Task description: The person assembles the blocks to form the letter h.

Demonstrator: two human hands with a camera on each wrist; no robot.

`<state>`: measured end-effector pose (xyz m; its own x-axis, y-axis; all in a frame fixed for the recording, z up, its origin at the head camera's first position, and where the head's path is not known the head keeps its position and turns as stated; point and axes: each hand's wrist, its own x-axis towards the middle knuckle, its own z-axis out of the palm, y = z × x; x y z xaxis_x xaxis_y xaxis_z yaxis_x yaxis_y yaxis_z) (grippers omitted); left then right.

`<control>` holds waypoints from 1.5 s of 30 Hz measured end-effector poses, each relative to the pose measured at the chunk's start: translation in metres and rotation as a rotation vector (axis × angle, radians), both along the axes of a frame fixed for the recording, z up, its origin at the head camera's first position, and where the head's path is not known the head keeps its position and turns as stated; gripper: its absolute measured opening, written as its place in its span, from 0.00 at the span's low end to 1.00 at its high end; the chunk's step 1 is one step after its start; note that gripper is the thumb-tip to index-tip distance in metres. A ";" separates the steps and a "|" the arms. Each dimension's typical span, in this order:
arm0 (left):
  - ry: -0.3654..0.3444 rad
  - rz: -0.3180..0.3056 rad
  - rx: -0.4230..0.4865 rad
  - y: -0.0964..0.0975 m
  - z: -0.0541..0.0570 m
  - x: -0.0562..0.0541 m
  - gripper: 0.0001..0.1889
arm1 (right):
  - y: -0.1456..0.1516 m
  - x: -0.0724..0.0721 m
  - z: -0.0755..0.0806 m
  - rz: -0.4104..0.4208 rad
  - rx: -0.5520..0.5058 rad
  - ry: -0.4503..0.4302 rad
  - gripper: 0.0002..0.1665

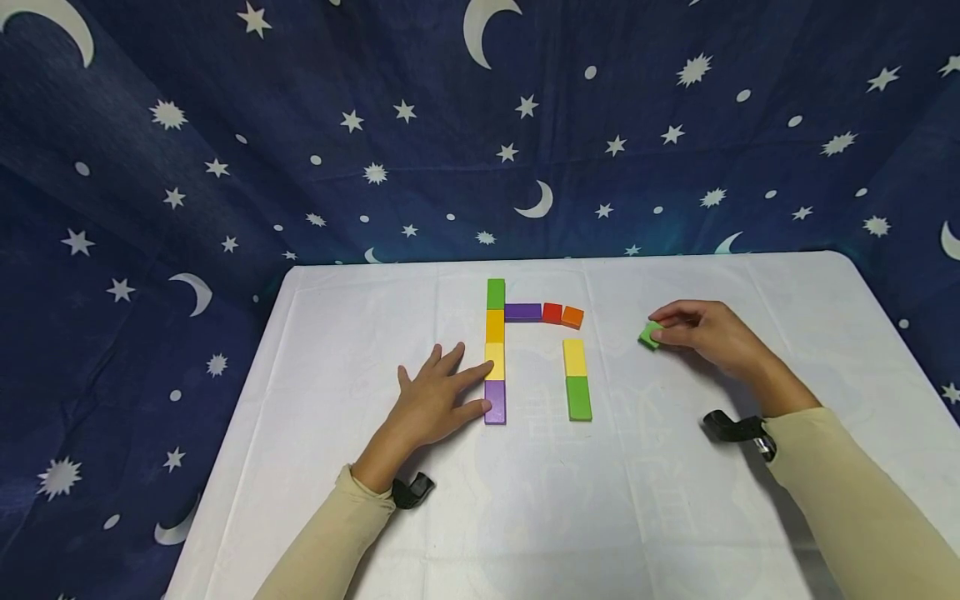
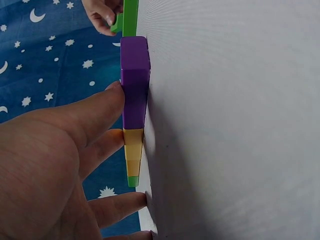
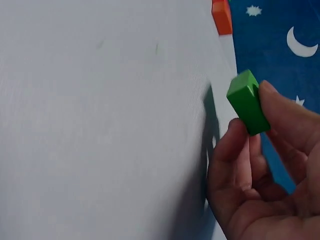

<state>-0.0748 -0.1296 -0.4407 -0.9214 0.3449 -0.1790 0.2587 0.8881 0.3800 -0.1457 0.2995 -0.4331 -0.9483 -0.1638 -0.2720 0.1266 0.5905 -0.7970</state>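
Note:
My right hand (image 1: 708,333) pinches a small green block (image 3: 250,104) between thumb and fingers, to the right of the laid-out blocks. Spread out on the left, my left hand (image 1: 435,404) touches the side of a column with its thumb and index finger. From the near end that column runs purple block (image 1: 495,402), yellow block (image 1: 495,362), orange-yellow block (image 1: 495,326) and green block (image 1: 496,294). A row leads right from its upper part: a purple block (image 1: 522,312), a red block (image 1: 552,313) and a slightly turned orange block (image 1: 572,317).
Below the orange block, a yellow block (image 1: 574,357) and a longer green block (image 1: 578,398) form a short column, a gap apart from the row. All lie on a white-covered table (image 1: 525,517). A dark blue star-patterned cloth (image 1: 420,75) hangs behind it.

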 end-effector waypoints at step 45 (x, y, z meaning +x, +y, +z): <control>-0.009 0.000 0.005 0.001 0.002 0.001 0.32 | -0.104 -0.015 -0.004 -0.172 -0.245 -0.129 0.22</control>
